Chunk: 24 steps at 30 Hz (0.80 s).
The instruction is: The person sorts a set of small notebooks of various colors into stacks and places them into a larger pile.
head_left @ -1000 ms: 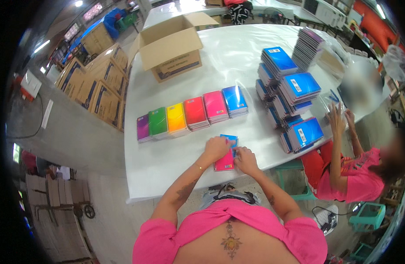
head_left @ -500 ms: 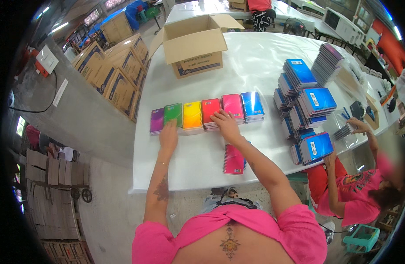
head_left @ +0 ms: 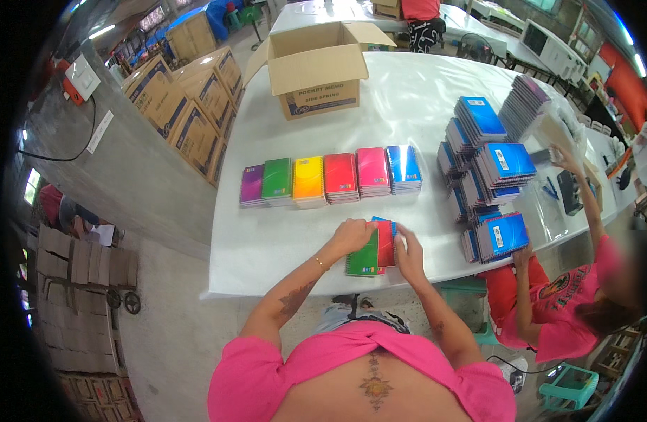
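Near the table's front edge lies a small overlapping group of spiral notebooks. My left hand (head_left: 353,235) pinches a green notebook (head_left: 363,259) by its top end. My right hand (head_left: 410,254) grips the right side of a red notebook (head_left: 386,245), which the green one partly covers. Beneath them, slivers of pink and blue notebook show. Beyond my hands stands a row of low stacks: purple (head_left: 251,184), green (head_left: 276,178), yellow (head_left: 308,178), red (head_left: 340,176), pink (head_left: 372,171) and blue (head_left: 404,169).
An open carton (head_left: 320,98) stands at the far side of the white table (head_left: 267,253). Tall piles of blue notebooks (head_left: 506,160) rise at the right, beside a seated co-worker (head_left: 562,302). Closed cartons (head_left: 197,133) are stacked past a concrete pillar (head_left: 147,133) at left.
Both hands have come back toward me from the row. A green and a red notebook are now over the pink one. The co-worker's far hand has reached farther out.
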Motion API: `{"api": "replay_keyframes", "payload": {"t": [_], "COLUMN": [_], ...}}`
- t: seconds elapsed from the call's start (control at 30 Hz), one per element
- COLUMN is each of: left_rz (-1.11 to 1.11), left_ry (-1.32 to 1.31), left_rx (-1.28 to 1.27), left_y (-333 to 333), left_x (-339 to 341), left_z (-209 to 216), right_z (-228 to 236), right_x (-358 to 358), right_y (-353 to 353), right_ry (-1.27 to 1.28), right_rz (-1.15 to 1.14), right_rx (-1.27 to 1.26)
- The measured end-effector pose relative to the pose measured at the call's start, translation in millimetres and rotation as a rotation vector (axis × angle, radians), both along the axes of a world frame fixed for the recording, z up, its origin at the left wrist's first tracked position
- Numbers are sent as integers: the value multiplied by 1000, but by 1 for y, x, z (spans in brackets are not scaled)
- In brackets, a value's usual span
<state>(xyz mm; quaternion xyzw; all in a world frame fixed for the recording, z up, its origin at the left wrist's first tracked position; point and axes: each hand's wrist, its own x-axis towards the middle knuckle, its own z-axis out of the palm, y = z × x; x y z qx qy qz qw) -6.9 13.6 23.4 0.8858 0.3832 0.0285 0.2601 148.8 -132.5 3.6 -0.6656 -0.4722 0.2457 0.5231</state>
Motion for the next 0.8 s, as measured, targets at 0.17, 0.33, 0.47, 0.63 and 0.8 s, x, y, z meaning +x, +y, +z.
{"api": "replay_keyframes", "payload": {"t": [0.17, 0.33, 0.47, 0.63, 0.8], "left_rz": [207, 129, 175, 392, 431], "left_ry": [-426, -191, -265, -513, -544], "left_rx": [554, 776, 509, 725, 98], "left_y": [28, 89, 78, 60, 38], "left_x": [-28, -86, -93, -60, -79], "left_z": [0, -14, 14, 83, 151], "right_z": [25, 15, 34, 25, 50], "right_x": [5, 21, 49, 46, 58], "right_y": [91, 159, 149, 150, 140], "right_ry": [-673, -928, -797, -879, -632], "right_rz": [1, 84, 221, 121, 153], "right_rx": [167, 42, -238, 108, 16]}}
